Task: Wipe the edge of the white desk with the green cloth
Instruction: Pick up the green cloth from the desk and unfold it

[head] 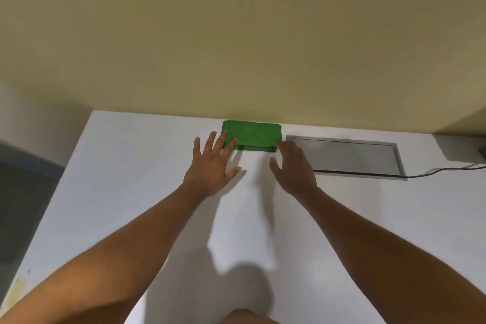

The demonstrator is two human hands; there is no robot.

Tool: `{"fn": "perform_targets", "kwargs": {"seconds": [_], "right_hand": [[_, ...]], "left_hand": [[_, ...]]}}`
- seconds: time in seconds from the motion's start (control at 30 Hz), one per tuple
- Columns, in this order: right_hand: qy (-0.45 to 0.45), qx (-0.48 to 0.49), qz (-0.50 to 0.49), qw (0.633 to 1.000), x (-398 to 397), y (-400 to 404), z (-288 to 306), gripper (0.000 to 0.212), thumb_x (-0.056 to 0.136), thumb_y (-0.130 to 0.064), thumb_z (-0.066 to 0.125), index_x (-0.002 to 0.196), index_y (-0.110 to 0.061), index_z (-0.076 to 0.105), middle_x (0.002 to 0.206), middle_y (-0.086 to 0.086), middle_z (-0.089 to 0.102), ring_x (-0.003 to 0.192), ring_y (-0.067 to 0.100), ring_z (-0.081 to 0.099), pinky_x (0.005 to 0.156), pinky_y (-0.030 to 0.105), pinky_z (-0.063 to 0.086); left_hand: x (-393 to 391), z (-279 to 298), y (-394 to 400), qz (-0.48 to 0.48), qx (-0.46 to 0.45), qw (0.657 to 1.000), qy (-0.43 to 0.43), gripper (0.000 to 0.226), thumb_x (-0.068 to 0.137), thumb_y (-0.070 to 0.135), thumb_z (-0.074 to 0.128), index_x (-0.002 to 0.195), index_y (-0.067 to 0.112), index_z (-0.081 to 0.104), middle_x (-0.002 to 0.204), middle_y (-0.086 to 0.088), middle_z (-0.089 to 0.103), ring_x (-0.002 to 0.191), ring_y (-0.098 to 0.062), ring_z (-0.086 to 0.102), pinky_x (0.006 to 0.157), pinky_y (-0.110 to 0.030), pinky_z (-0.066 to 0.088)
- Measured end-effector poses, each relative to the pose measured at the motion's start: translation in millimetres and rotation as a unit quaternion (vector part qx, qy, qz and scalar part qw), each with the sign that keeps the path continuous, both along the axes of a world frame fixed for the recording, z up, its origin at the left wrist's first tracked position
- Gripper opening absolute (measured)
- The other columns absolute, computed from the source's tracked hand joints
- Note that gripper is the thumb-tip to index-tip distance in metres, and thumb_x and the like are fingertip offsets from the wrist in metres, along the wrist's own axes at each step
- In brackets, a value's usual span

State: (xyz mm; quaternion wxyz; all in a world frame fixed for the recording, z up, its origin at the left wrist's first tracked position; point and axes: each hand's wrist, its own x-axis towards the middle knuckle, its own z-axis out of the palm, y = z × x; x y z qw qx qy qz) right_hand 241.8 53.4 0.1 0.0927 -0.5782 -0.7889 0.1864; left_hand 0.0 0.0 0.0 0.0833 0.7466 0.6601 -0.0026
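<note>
Green cloth (252, 134): folded flat rectangle at far edge of white tabletop (131, 192), against wall. Left fingers (228, 141) overlap its near-left corner; right fingers (282, 145) touch its near-right corner.

cloth (252, 135) folded flat on the desk (131, 192), against the wall (236, 47) at the far edge. just right of the cloth, a panel (344, 156) set into the desktop; further right, a cable (441, 171). left hand (210, 166) at the cloth's near left corner, fingertips overlapping it; right hand (292, 166) at its near right corner.
</note>
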Motion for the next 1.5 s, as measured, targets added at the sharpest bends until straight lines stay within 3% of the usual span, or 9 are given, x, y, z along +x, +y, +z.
{"fn": "perform_targets", "kwargs": {"seconds": [0.33,0.7,0.83,0.97,1.1,1.2,1.3,1.4,1.5], "right_hand": [[-0.005,-0.084,0.026,0.996,6.7,90.2,-50.0,0.051,0.095,-0.003,0.057,0.146,-0.010,0.057,0.150,0.013,0.049,0.131,0.036,0.051,0.105,0.049,0.052],[-0.003,-0.061,0.087,0.994,13.2,116.3,-85.7,0.036,0.092,-0.019,0.076,0.127,-0.009,0.074,0.128,0.007,0.062,0.118,0.032,0.053,0.102,0.044,0.051],[-0.054,-0.043,0.148,0.987,10.8,106.9,-83.4,0.051,0.084,-0.031,0.084,0.124,-0.001,0.070,0.137,0.012,0.063,0.130,0.035,0.055,0.099,0.046,0.055],[-0.141,0.002,0.196,0.971,0.6,104.7,-79.6,0.025,0.098,-0.007,0.060,0.123,-0.006,0.065,0.122,0.010,0.064,0.117,0.032,0.060,0.078,0.044,0.057],[-0.214,0.022,0.249,0.945,-7.4,115.2,-73.7,0.036,0.091,0.009,0.054,0.122,-0.005,0.062,0.115,0.013,0.065,0.107,0.034,0.066,0.074,0.043,0.054],[-0.190,-0.008,0.205,0.960,-22.0,108.7,-64.2,0.030,0.094,0.000,0.055,0.120,-0.008,0.067,0.114,0.014,0.068,0.108,0.035,0.068,0.083,0.043,0.056],[-0.081,-0.052,0.111,0.989,-40.3,79.3,-50.5,0.033,0.090,-0.009,0.059,0.120,-0.008,0.072,0.107,0.014,0.073,0.098,0.035,0.071,0.084,0.039,0.058],[0.025,-0.118,0.045,0.992,-57.0,29.6,-33.7,0.023,0.084,-0.017,0.065,0.103,-0.011,0.075,0.091,0.009,0.074,0.080,0.030,0.070,0.073,0.037,0.059],[0.114,-0.178,0.017,0.977,-68.3,-24.8,-21.8,0.009,0.082,-0.029,0.064,0.081,-0.022,0.069,0.074,-0.006,0.065,0.066,0.016,0.061,0.063,0.028,0.046]], "left_hand": [[-8.3,-39.0,81.2,0.010,-0.062,0.997,-0.035,0.070,0.090,0.001,0.065,0.156,0.009,0.043,0.162,-0.018,0.041,0.130,-0.043,0.055,0.102,-0.054,0.050],[-8.8,-57.6,107.6,0.059,-0.079,0.994,-0.045,0.036,0.103,0.008,0.058,0.136,0.013,0.070,0.141,-0.013,0.058,0.117,-0.039,0.057,0.081,-0.048,0.057],[-4.7,-58.3,99.3,0.075,-0.081,0.993,-0.049,0.031,0.103,0.008,0.057,0.129,0.011,0.073,0.133,-0.014,0.059,0.113,-0.039,0.057,0.080,-0.048,0.057],[1.0,-62.6,84.0,0.097,-0.098,0.988,-0.073,0.046,0.099,0.009,0.060,0.145,0.013,0.060,0.146,-0.015,0.051,0.121,-0.040,0.055,0.090,-0.051,0.057],[18.9,-66.3,59.6,0.217,-0.045,0.958,-0.184,0.057,0.094,0.012,0.069,0.149,0.012,0.052,0.147,-0.017,0.045,0.122,-0.040,0.054,0.094,-0.051,0.055],[40.5,-61.8,44.2,0.386,-0.044,0.852,-0.350,0.053,0.096,0.026,0.073,0.143,0.010,0.056,0.131,-0.012,0.057,0.110,-0.032,0.064,0.092,-0.037,0.052],[54.0,-54.0,33.4,0.537,-0.138,0.602,-0.575,0.047,0.100,0.041,0.068,0.133,0.008,0.061,0.111,-0.010,0.071,0.102,-0.032,0.075,0.095,-0.044,0.062],[52.7,-40.9,18.4,0.530,-0.182,0.442,-0.701,0.054,0.104,0.049,0.059,0.135,0.005,0.062,0.116,-0.013,0.069,0.099,-0.027,0.073,0.091,-0.042,0.064],[43.9,-20.4,-1.1,0.494,-0.197,0.313,-0.787,0.050,0.105,0.053,0.054,0.126,0.008,0.065,0.099,-0.012,0.077,0.069,-0.021,0.074,0.056,-0.030,0.063]]}}
